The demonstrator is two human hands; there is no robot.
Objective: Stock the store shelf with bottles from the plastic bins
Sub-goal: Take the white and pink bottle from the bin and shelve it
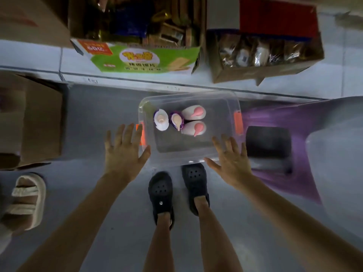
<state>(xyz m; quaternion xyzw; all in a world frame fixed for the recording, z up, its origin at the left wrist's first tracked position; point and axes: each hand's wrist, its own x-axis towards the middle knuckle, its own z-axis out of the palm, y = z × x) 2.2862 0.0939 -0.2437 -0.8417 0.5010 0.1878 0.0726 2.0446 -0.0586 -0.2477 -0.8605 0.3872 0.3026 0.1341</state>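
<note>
A clear plastic bin (220,101) with orange latches sits on the grey floor just ahead of my feet. Several pump bottles stand inside it: a white one (161,120), a purple one with a beige pump (177,121), and two pale ones with pink pumps (194,113) (195,128). My left hand (123,152) hovers with spread fingers over the bin's left end, near the orange latch. My right hand (229,160) is spread over the bin's near right corner. Neither hand holds anything.
Open cardboard boxes of packaged goods (137,55) (263,55) stand beyond the bin on a pale ledge. A brown carton (33,118) is at the left, a purple stool (279,134) at the right. Another person's sandalled foot (25,201) is at the left edge.
</note>
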